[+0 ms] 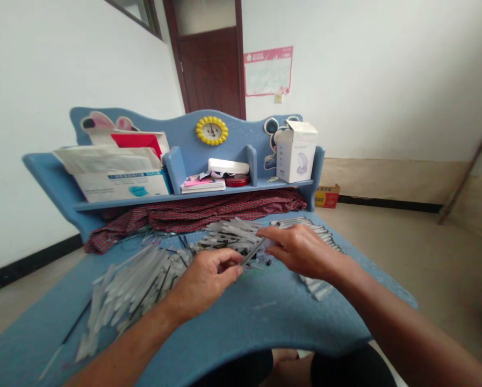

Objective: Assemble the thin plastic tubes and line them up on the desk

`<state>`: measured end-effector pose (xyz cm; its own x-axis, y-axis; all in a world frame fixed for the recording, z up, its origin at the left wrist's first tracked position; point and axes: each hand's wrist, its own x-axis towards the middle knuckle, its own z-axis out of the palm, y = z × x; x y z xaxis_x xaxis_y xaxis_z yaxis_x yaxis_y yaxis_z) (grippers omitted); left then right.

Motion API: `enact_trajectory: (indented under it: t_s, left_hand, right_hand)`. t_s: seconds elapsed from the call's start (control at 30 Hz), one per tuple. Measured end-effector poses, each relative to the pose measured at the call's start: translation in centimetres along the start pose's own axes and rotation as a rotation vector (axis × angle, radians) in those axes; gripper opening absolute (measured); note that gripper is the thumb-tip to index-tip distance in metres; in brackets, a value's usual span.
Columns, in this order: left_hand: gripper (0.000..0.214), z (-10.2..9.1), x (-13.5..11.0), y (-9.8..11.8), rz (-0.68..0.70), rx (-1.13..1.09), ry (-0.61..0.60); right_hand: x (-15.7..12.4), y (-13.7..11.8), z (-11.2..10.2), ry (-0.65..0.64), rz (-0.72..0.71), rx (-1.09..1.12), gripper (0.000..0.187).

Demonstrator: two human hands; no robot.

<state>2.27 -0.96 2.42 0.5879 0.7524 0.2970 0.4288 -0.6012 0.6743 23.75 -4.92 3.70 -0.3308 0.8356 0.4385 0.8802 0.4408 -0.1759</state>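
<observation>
Between my two hands is a slim clear pen (252,252), tilted up to the right. My left hand (208,277) pinches its lower end between thumb and fingers. The fingers of my right hand (299,250) close on its upper end. To the left of my left hand lies a loose pile of translucent, whitish pen barrels (131,287), with thin dark refills (164,282) among them. Behind my hands is another heap of pen parts (232,234) with black ends. Small black pieces (268,263) lie by my right hand. Partly behind that hand, pens (323,234) lie side by side.
The blue desk (260,317) has a raised shelf at the back. On it stand a mask box (123,185), a white carton (296,153), and small items around a red round case (237,180). A checked cloth (184,212) lies bunched beneath the shelf.
</observation>
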Motion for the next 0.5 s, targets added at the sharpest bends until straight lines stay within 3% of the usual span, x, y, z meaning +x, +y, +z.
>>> enact_trajectory:
  t_s: [0.07,0.17,0.37,0.5]
  left_hand:
    - [0.017,0.3,-0.2,0.1,0.029,-0.011,-0.049]
    - [0.019,0.7,-0.4,0.3,0.048,-0.031,-0.065]
    - [0.020,-0.1,-0.2,0.3,0.021,-0.021,0.069]
    - [0.021,-1.0,0.0,0.0,0.025,0.032,0.129]
  right_hand:
    - [-0.4,-0.7,-0.1,-0.138,-0.084,-0.166,0.019]
    - [-0.6,-0.5,-0.4,-0.203,-0.086,-0.295,0.023]
    - [-2.3,4.7,-2.2,-0.299,0.194,-0.305,0.020]
    - [-4.5,8.4,-2.3,-0.343,0.330,-0.214,0.020]
